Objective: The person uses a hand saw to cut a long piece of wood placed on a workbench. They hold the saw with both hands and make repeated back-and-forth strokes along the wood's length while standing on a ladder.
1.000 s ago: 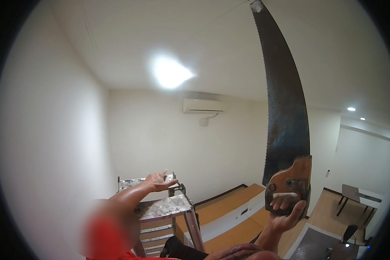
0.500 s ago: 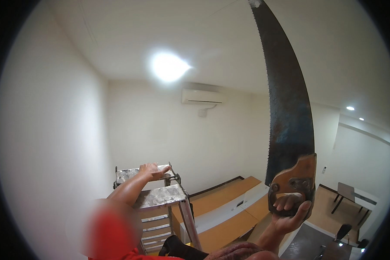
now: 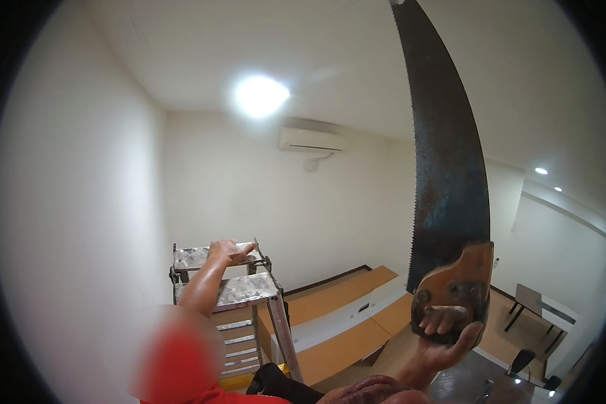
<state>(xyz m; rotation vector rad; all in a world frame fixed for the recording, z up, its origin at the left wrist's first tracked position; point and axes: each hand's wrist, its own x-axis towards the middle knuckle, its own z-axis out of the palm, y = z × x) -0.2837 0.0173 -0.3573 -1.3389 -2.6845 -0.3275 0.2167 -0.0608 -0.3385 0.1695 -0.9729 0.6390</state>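
A large handsaw (image 3: 451, 155) with a dark, stained blade and a worn wooden handle stands almost upright on the right. My right hand (image 3: 448, 328) is closed round its handle, with the fingers through the grip hole; the toothed edge faces left. On the left is a paint-spattered metal stepladder (image 3: 246, 289). My left hand (image 3: 230, 252) lies on its top platform, closed over the far edge, where the fingertips are hidden. A blurred red patch (image 3: 178, 363), probably clothing, covers part of my left arm.
A white wall (image 3: 81, 202) rises close on the left. An air conditioner (image 3: 311, 140) hangs on the far wall below a bright ceiling light (image 3: 261, 96). Long wood-topped furniture (image 3: 347, 347) stands below, right of the ladder. A table (image 3: 528, 301) and a dark chair (image 3: 522, 361) are lower right.
The ladder and room have shifted slightly left and up in the picture. The saw's handle sits a little further left and lower. Both hands keep their holds.
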